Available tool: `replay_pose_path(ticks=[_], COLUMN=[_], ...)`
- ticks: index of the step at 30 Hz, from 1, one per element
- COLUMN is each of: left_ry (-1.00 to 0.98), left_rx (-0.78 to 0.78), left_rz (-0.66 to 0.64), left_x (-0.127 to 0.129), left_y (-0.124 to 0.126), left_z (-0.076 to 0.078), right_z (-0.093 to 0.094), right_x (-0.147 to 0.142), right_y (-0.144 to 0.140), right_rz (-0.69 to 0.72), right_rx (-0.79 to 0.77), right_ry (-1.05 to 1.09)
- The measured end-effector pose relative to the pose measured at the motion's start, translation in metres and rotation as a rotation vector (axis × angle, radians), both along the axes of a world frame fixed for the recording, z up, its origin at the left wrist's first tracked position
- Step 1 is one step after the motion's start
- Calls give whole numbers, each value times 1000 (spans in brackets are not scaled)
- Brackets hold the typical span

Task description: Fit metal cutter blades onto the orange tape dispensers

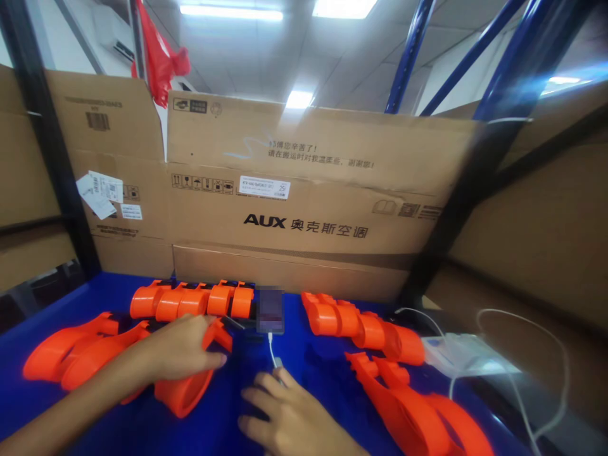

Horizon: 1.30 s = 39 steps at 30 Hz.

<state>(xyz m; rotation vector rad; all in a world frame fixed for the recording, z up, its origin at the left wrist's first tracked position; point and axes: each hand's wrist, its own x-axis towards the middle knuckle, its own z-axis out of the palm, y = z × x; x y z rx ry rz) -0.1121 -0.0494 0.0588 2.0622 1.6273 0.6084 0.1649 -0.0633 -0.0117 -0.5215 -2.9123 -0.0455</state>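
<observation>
My left hand [190, 348] reaches over the front left group and closes on an orange curved band [190, 392] with a dark clip end. Its fingertips are partly hidden behind the band. Nearer the middle, my right hand [280, 411] is low over the blue surface with bent fingers. A small grey piece shows between its thumb and forefinger, where the white cable [272, 351] runs in; most of it is hidden. That cable plugs into a phone-like device [270, 310], its screen blurred, standing upright at the back.
Several orange rings [192, 302] stand in a row at the back left, with another row of orange rings [365, 326] to the right. Large orange bands [418, 411] lie front right. Behind rises a cardboard panel [304, 266]. White cords and a white power strip [470, 354] lie far right.
</observation>
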Motion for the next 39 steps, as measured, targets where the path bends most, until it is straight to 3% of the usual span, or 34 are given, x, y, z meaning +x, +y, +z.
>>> replay_pose_path(ticks=[8,12,14,18,23,28,34,39], left_ry=[-145,-286,-376,-412,-277,-73,130,127], left_rx=[-24,-55,-103,-150,-74,-81,-112,-87], left_rz=[49,89,82,-22,-32,-15,4,59], left_x=[1,-4,2,36,95,150,199,205], left_y=[3,11,16,30,73,123,154,163], left_z=[1,-2,-4,-7,-5,6,2,-12], right_z=[1,17,28,46,53,45,28,29], right_x=[6,18,22,20,38,79,81,72], right_y=[1,-3,-5,2,47,92,100,94], right_rz=[-13,-28,-115,-330,-519,-887,-938,-916], right_rx=[-177,-236,-235,-118,68,200,239,272], right_ry=[43,119,207,384,260,-28,-68,-46])
